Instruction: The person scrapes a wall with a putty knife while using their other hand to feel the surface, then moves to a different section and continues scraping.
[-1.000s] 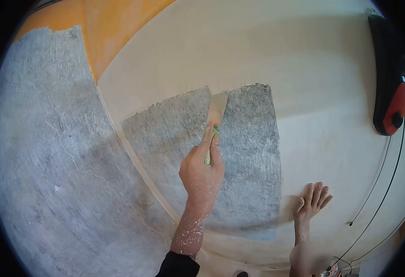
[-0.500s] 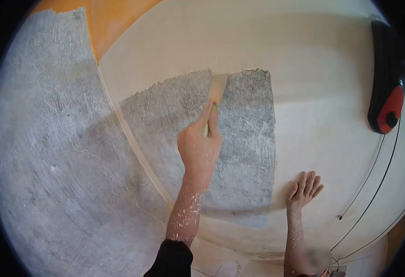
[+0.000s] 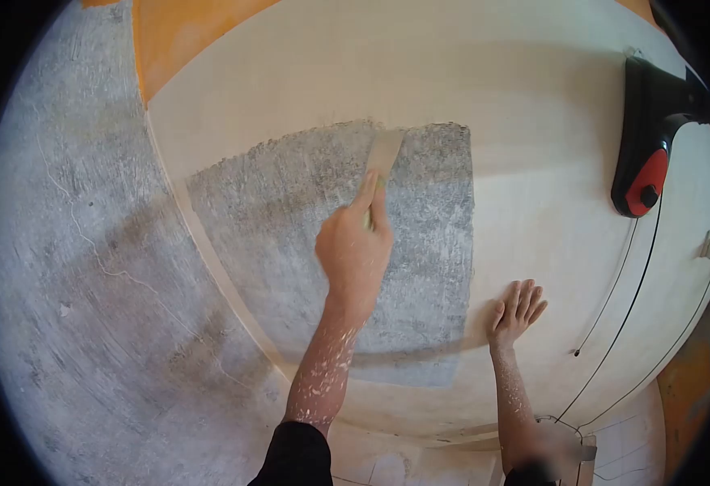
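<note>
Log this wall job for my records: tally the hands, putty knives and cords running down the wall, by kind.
Hands (left hand, right hand): 2
Putty knife: 1
Cords down the wall: 3
Total: 6

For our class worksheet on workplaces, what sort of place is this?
Probably a room being renovated: the cream wall has a bare grey patch, and the left hand holds a scraper at its edge.
</note>
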`<state>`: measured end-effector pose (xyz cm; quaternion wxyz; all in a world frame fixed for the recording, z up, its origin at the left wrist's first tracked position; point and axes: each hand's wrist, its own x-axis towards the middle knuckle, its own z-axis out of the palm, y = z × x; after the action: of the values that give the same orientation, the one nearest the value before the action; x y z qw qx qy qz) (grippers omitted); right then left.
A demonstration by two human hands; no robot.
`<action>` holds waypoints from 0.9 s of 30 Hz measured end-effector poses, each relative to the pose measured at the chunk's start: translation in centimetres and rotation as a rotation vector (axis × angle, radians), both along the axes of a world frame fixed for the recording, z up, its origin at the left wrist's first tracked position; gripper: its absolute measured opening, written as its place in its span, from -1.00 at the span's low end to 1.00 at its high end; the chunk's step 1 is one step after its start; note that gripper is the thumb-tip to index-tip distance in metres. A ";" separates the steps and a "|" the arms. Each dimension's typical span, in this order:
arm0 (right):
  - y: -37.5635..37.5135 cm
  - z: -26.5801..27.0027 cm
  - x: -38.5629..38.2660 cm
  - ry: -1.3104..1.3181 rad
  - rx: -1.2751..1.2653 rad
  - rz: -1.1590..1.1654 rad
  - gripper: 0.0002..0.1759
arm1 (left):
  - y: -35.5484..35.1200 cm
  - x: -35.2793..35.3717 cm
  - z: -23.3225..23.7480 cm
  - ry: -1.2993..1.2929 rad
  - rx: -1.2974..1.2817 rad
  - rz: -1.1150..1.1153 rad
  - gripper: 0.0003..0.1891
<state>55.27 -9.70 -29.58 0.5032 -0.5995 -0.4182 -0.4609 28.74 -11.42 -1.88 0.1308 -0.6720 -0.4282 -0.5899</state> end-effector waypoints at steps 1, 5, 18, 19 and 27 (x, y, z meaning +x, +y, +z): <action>0.2 0.4 -0.1 -0.007 0.012 0.015 -0.42 | -0.2 -0.3 1.0 0.004 0.041 0.025 -0.71; 0.3 0.5 -0.4 0.005 0.033 0.026 -0.42 | -0.7 -0.4 1.0 0.041 -0.025 0.049 -0.69; -0.1 -0.1 -0.3 -0.057 0.011 0.006 -0.40 | -0.1 -0.4 1.3 0.063 0.024 0.054 -0.72; 0.2 0.2 -0.3 -0.061 0.020 0.019 -0.40 | -0.4 -0.7 1.2 0.083 0.001 0.060 -0.72; 0.8 -1.5 -0.5 -0.157 -0.116 0.005 -0.42 | -1.2 -0.3 1.4 0.082 -0.058 0.051 -0.67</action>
<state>54.80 -8.92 -31.06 0.4346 -0.5885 -0.4839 -0.4802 28.43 -12.62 -0.50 0.1437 -0.6880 -0.4566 -0.5455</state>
